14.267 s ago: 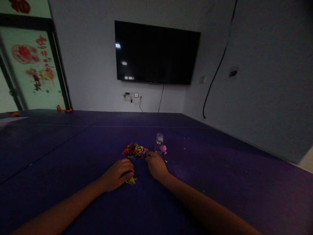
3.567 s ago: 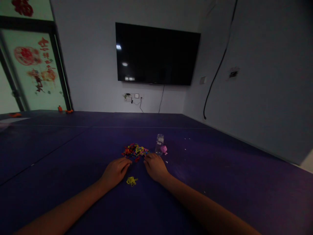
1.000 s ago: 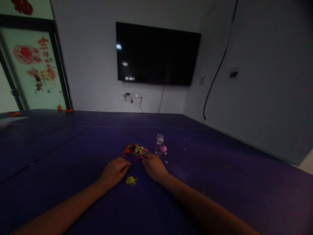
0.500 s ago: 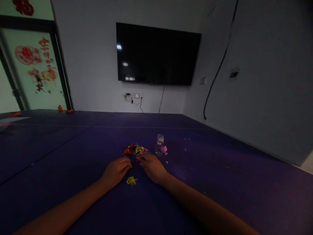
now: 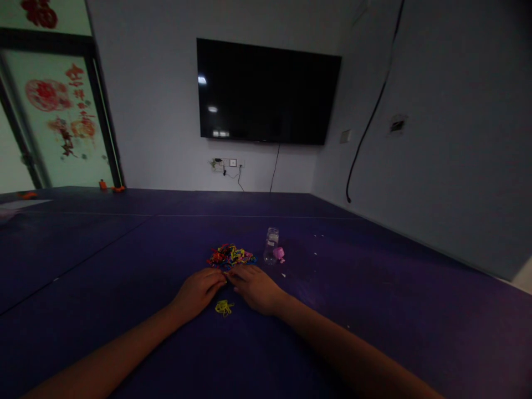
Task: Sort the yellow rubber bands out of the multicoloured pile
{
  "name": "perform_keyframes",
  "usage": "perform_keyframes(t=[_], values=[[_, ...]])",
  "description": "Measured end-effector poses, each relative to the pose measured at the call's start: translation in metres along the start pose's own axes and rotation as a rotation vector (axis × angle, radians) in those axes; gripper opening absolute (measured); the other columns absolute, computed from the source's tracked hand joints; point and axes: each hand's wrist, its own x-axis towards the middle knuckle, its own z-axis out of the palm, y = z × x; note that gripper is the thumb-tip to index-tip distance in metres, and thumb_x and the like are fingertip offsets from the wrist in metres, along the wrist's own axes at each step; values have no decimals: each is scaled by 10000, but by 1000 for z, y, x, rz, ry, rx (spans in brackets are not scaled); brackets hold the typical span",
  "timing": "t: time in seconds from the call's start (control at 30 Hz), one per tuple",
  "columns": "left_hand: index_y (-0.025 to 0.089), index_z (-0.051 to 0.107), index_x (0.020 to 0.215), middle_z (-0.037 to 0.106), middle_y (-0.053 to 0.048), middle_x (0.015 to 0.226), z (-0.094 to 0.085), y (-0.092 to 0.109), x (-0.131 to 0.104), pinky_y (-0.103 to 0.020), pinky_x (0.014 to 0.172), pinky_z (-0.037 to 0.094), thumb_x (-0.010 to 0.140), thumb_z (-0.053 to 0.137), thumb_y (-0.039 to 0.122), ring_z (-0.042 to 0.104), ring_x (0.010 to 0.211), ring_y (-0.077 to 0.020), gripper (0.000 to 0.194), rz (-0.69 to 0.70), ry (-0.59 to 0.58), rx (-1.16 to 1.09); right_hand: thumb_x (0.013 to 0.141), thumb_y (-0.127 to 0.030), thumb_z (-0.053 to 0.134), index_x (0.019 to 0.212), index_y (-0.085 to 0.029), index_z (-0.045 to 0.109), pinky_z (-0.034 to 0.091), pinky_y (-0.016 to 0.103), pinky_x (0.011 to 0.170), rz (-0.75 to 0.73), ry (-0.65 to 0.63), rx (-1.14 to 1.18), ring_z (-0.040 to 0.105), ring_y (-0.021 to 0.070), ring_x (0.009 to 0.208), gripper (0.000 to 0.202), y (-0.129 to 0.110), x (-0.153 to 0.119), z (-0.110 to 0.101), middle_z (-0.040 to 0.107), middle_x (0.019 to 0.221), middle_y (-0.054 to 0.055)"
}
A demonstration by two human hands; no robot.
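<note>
Fingertips of your left hand point(image 5: 197, 292) and right hand point(image 5: 257, 289) curl close together, hiding whether they grasp anything; you cannot tell. One multicoloured pile point(image 5: 228, 256), strands too tangled to count, lies just beyond, well short of the far edge of the surface point(image 5: 166, 354). One yellow clump point(image 5: 224, 308) sits nearer you; rightward, one clear bottle point(image 5: 271, 246), one pink object point(image 5: 279, 253).

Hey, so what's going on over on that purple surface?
Someone's left hand and right hand meet at the near edge of a mixed-colour pile of bands. What their fingertips hold is too small to tell. A yellow bunch lies nearer the person, and a clear jar stands beside the pile.
</note>
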Motion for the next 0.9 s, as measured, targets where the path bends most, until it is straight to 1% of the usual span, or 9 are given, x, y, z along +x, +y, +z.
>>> perform_keyframes(t=[0.1, 0.23, 0.4, 0.47, 0.57, 0.6, 0.67, 0.77, 0.9], values=[[198, 627, 847, 673, -21, 833, 0, -1, 0, -303, 746, 493, 871, 443, 184, 615, 803, -157, 186, 19, -11, -7, 906, -221, 432, 1252, -150, 469, 380, 354, 946, -30, 1, 3, 463, 203, 1132, 355, -1, 0, -2, 520, 1222, 102], [185, 634, 801, 663, -35, 798, 0, -2, -1, -291, 710, 497, 871, 423, 166, 610, 775, -158, 223, 31, 4, 14, 909, -213, 420, 1249, -148, 472, 389, 356, 935, -45, 0, -11, 472, 206, 1112, 350, -3, 1, -4, 519, 1221, 102], [190, 653, 795, 669, -33, 780, 4, -8, -2, -281, 691, 506, 843, 442, 134, 621, 749, -155, 223, 17, 25, 48, 911, -214, 416, 1237, -173, 485, 386, 349, 942, -14, 4, -17, 481, 195, 1099, 336, -4, 0, -5, 524, 1212, 86], [185, 663, 802, 681, -42, 798, 6, -13, -3, -292, 708, 514, 841, 444, 139, 634, 765, -163, 227, -34, 72, 57, 914, -207, 402, 1246, -178, 481, 390, 343, 941, 28, 8, -23, 486, 194, 1093, 343, -3, 0, -3, 524, 1210, 82], [168, 680, 829, 702, -69, 840, 6, -21, -2, -333, 747, 525, 844, 459, 185, 655, 791, -192, 222, -183, 199, 84, 907, -191, 394, 1247, -152, 486, 399, 349, 934, 83, 19, -19, 493, 203, 1088, 354, -1, -1, -1, 517, 1219, 104], [167, 684, 837, 709, -72, 844, 5, -24, -2, -342, 746, 528, 844, 468, 208, 663, 786, -201, 219, -232, 226, 86, 905, -185, 392, 1244, -144, 491, 401, 351, 933, 95, 23, -12, 496, 204, 1084, 356, 0, -2, 0, 512, 1225, 113], [180, 686, 855, 722, -62, 848, 4, -29, -1, -345, 730, 537, 847, 478, 246, 675, 768, -206, 219, -296, 238, 69, 902, -175, 384, 1242, -142, 497, 400, 348, 938, 115, 34, 7, 501, 200, 1083, 360, 2, -2, 1, 506, 1239, 117], [198, 681, 870, 725, -42, 855, 1, -31, -1, -332, 724, 538, 849, 476, 245, 678, 770, -192, 211, -324, 237, 43, 897, -174, 390, 1237, -158, 507, 403, 340, 939, 119, 59, 32, 502, 196, 1088, 360, 1, -3, 1, 526, 1220, 104], [189, 674, 806, 709, -39, 824, 1, -25, -1, -326, 738, 525, 824, 502, 194, 658, 778, -176, 173, -258, 201, 29, 907, -198, 390, 1209, -154, 525, 414, 338, 911, 30, 77, 16, 510, 193, 1069, 334, -3, -4, -3, 541, 1201, 103]])
